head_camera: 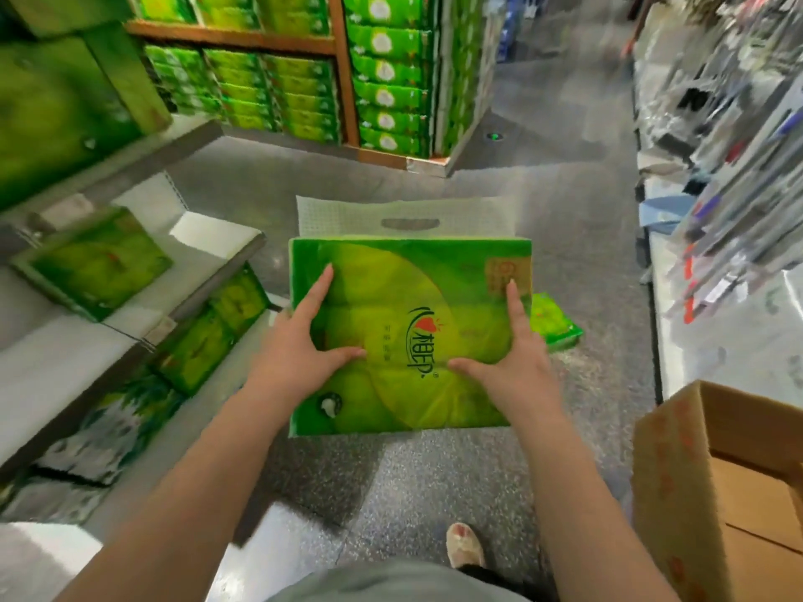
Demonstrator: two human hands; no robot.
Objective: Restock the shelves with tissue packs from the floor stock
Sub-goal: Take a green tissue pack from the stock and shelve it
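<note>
I hold a large green tissue pack (408, 297) with a white handle flap out in front of me, above the floor. My left hand (300, 345) grips its left side, index finger and thumb spread on the top face. My right hand (517, 354) grips the right side the same way. The other fingers of both hands are hidden behind the pack. On the white shelf (208, 249) to my left lies one green pack (93, 262). Another pack (213, 328) sits on the level below. One more green pack (556, 319) lies on the floor, partly hidden behind the held one.
An open cardboard box (730, 493) stands at my lower right. Tall stacks of green packs (386, 80) fill wooden racks at the back. Shelving with hanging goods (738, 167) lines the right side of the grey aisle. My foot (465, 545) is below.
</note>
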